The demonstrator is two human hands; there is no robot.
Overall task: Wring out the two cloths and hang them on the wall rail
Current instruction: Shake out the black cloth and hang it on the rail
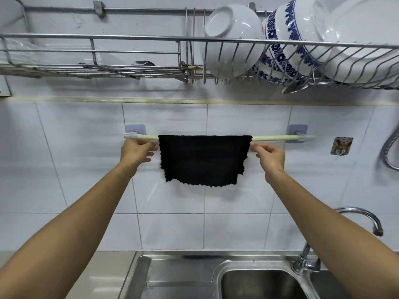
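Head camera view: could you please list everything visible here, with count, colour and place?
cloth: one, black, draped over the rail, spread flat against the tiles
rail: one, pale green, on the wall between two stick-on brackets
dish rack: one, steel wire, mounted above the rail
bowls: two in the rack, one plain white, one white with blue flowers
plate: one, white, right end of the rack
fork: one, dark metal, left part of the rack
wall hook: one, patterned, right of the rail
tap: one, chrome, lower right
sink: one, steel, bottom
left hand: pinches the cloth's left edge
right hand: pinches the cloth's right edge
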